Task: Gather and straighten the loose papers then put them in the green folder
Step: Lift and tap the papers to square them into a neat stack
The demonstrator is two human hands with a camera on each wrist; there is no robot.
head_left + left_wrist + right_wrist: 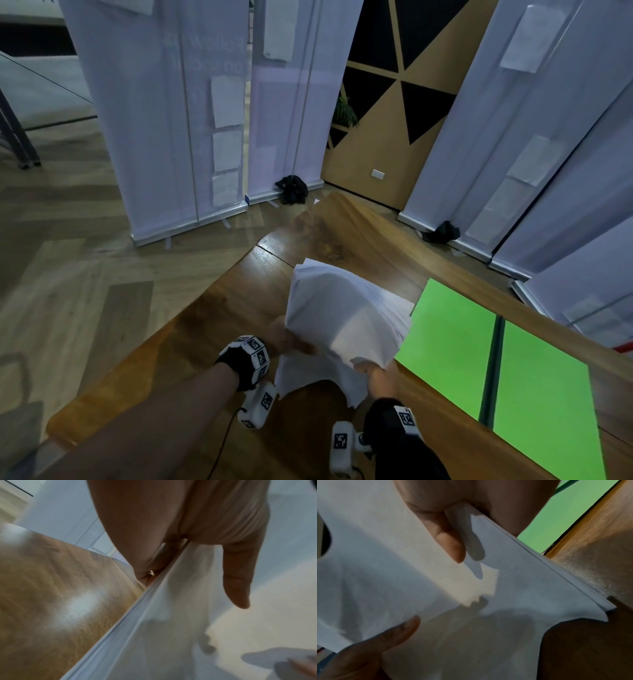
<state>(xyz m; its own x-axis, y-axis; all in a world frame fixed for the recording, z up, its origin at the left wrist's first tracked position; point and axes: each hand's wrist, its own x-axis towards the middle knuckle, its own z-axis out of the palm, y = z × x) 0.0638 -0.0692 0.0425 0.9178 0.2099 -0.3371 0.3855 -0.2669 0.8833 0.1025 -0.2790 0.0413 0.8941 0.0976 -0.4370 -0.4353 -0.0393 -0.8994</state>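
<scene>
White papers (342,318) are held up as one bowed stack above the wooden surface (212,308), arched over in the middle, with the far end fanned and resting down near the green folder (455,329). The stack's left edge is gripped by the left hand (286,337); in the left wrist view the thumb (238,582) is seen lying flat along the top sheet while the other fingers are tucked beneath the edge, so the sheets are pinched between them. The near right corner is held by the right hand (373,371), and from the right wrist view its thumb (448,538) is pressed on top of the paper with the rest of the hand hidden underneath. The left thumb's tip (409,624) is caught in that same view, lower left, on the sheet. The sheet edges are not quite flush at the far end. Just to the right of the papers, the green folder is lying open and flat on the surface, its dark spine (493,363) running down the middle. White roll-up banners (164,113) are standing on the floor beyond.
</scene>
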